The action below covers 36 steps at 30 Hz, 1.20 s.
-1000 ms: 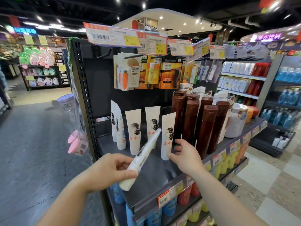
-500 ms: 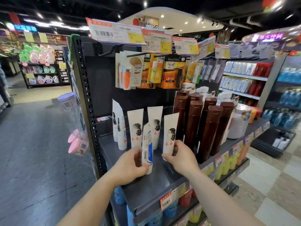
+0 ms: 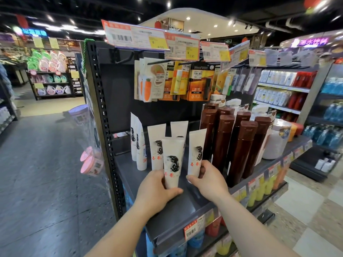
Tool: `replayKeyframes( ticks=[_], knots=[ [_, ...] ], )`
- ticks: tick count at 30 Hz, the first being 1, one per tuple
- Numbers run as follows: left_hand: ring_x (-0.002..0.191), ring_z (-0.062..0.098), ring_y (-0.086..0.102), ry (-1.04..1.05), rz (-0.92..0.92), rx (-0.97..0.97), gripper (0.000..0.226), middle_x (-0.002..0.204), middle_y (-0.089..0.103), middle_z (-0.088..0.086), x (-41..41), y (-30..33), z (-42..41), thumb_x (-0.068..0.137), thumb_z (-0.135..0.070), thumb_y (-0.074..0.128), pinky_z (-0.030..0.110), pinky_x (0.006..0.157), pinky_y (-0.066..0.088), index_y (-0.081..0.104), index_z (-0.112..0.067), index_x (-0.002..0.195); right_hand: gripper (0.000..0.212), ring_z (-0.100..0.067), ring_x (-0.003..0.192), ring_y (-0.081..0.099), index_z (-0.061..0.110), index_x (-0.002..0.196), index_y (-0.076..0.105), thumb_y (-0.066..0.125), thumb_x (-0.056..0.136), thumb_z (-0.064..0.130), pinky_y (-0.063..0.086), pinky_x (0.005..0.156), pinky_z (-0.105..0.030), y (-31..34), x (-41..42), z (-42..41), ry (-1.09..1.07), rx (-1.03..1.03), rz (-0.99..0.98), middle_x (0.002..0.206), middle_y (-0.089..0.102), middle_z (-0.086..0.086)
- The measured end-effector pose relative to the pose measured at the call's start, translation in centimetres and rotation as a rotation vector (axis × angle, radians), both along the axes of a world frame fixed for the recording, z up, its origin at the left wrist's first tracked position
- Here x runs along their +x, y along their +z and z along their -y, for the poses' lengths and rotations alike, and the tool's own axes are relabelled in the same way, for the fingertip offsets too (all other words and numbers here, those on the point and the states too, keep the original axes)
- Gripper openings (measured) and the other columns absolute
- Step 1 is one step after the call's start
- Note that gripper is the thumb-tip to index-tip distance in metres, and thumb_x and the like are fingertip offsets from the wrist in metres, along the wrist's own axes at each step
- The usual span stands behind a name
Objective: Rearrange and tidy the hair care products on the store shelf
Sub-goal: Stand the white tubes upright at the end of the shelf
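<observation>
At the centre of the frame, the left hand (image 3: 157,188) pinches the front white tube (image 3: 173,164) near its cap end, label facing outward, apparently to seat it upright on the grey shelf (image 3: 185,206). The right hand (image 3: 207,178) clasps the neighbouring white tube (image 3: 196,149) at its base, probably to steady it. Brown bottles (image 3: 222,143) stand upright just right of centre.

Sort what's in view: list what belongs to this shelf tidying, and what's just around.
Job: left hand on front tube; right hand on right tube; other white tubes; brown bottles; shelf.

Around: hanging cards; price tags; white jar; pink tubs.
</observation>
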<state>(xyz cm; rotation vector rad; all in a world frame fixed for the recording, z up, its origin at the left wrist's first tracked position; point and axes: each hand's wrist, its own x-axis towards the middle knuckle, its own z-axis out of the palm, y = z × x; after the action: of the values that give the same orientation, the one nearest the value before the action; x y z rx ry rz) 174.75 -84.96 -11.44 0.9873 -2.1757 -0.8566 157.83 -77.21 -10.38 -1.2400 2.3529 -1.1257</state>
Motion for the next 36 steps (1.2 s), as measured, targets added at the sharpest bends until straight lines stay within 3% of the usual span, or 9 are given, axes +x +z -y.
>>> replayKeyframes(
  ticks=[3, 6, 13, 21, 26, 31, 33, 36],
  knots=[
    [0.083, 0.003, 0.056, 0.054, -0.02, -0.06, 0.037, 0.092, 0.058, -0.014, -0.8, -0.2, -0.5, 0.064, -0.049, 0.08, 0.017, 0.063, 0.04, 0.05, -0.046, 0.084, 0.043, -0.009, 0.097, 0.064, 0.035, 0.114, 0.052, 0.075, 0.078, 0.037, 0.054, 0.085, -0.038, 0.0, 0.0, -0.1, 0.015, 0.002, 0.014, 0.108, 0.066, 0.015],
    [0.08, -0.006, 0.056, 0.034, -0.025, -0.015, 0.035, 0.087, 0.06, -0.02, -0.3, -0.4, -0.5, 0.064, -0.052, 0.077, 0.011, 0.06, 0.037, 0.051, -0.048, 0.086, 0.045, -0.008, 0.097, 0.064, 0.033, 0.116, 0.052, 0.076, 0.078, 0.034, 0.055, 0.086, -0.038, -0.1, -0.2, -0.1, 0.025, -0.002, 0.03, 0.108, 0.066, 0.015],
    [0.078, -0.006, 0.056, 0.088, 0.05, -0.075, 0.027, 0.084, 0.061, -0.023, 0.1, -0.6, -0.5, 0.074, -0.051, 0.071, 0.02, 0.07, 0.046, 0.051, -0.046, 0.091, 0.042, -0.008, 0.093, 0.064, 0.034, 0.113, 0.054, 0.077, 0.078, 0.036, 0.055, 0.084, -0.036, -0.1, -0.1, 0.5, 0.059, 0.001, 0.026, 0.104, 0.067, 0.016],
    [0.084, -0.001, 0.061, 0.178, 0.036, -0.132, 0.036, 0.094, 0.068, -0.019, -0.1, -0.9, -1.0, 0.073, -0.058, 0.067, 0.029, 0.083, 0.053, 0.06, -0.04, 0.104, 0.044, -0.008, 0.1, 0.063, 0.036, 0.118, 0.052, 0.074, 0.08, 0.038, 0.055, 0.086, -0.037, -0.4, 0.0, 0.5, 0.079, 0.008, -0.002, 0.112, 0.065, 0.017],
    [0.088, 0.002, 0.062, 0.176, 0.048, -0.063, 0.04, 0.098, 0.069, -0.018, 0.0, -0.6, -1.0, 0.072, -0.059, 0.067, 0.033, 0.085, 0.053, 0.061, -0.038, 0.106, 0.048, -0.008, 0.098, 0.063, 0.036, 0.12, 0.05, 0.073, 0.079, 0.042, 0.055, 0.083, -0.037, -0.5, -0.2, 0.6, 0.065, 0.019, -0.026, 0.109, 0.065, 0.018],
    [0.088, -0.006, 0.058, 0.117, -0.001, 0.082, 0.062, 0.098, 0.062, -0.027, 1.1, -0.2, -0.8, 0.064, -0.059, 0.074, 0.027, 0.084, 0.052, 0.056, -0.04, 0.119, 0.062, -0.007, 0.096, 0.062, 0.033, 0.123, 0.046, 0.08, 0.072, 0.039, 0.053, 0.082, -0.034, 0.0, -0.1, -0.1, 0.025, -0.056, 0.031, 0.106, 0.061, 0.018],
    [0.087, -0.006, 0.057, 0.132, -0.048, 0.1, 0.067, 0.101, 0.059, -0.027, 2.2, -0.2, -0.4, 0.067, -0.055, 0.077, 0.018, 0.077, 0.048, 0.052, -0.037, 0.126, 0.055, -0.01, 0.097, 0.06, 0.029, 0.117, 0.049, 0.082, 0.073, 0.034, 0.05, 0.08, -0.03, 0.3, 0.5, -1.1, -0.06, -0.166, 0.025, 0.107, 0.059, 0.012],
    [0.081, -0.007, 0.058, 0.195, -0.163, 0.086, 0.037, 0.094, 0.063, -0.02, 4.5, -0.2, 0.9, 0.073, -0.045, 0.077, 0.01, 0.066, 0.045, 0.056, -0.041, 0.103, 0.031, -0.005, 0.083, 0.06, 0.037, 0.086, 0.051, 0.078, 0.075, 0.029, 0.045, 0.069, -0.025, 0.7, 3.7, -3.4, -0.119, -0.359, 0.029, 0.085, 0.061, 0.013]
  ],
)
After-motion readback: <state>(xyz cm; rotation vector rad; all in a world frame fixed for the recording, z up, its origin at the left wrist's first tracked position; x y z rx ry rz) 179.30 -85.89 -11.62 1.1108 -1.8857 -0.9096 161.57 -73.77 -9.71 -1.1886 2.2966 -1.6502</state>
